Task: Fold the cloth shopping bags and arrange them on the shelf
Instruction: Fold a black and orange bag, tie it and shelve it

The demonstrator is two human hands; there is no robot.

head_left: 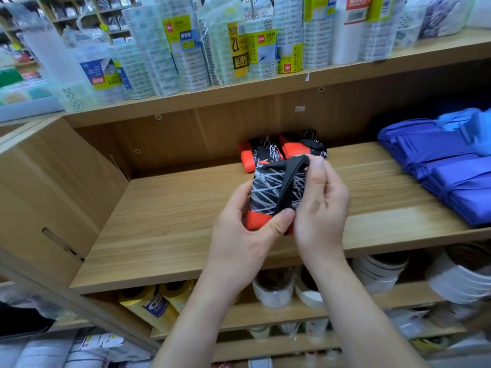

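Note:
A folded black cloth bag with white line pattern and an orange end is held over the wooden shelf. My left hand grips its lower orange end, thumb on top. My right hand pinches the bag's black strap, which lies wrapped across the bundle. Two more folded bags of the same pattern lie side by side at the back of the shelf, just behind the held one.
A stack of folded blue bags fills the shelf's right side. Packs of clear tape rolls crowd the shelf above. Yellow and white tape rolls sit on the shelf below. The cabinet's side wall closes the left.

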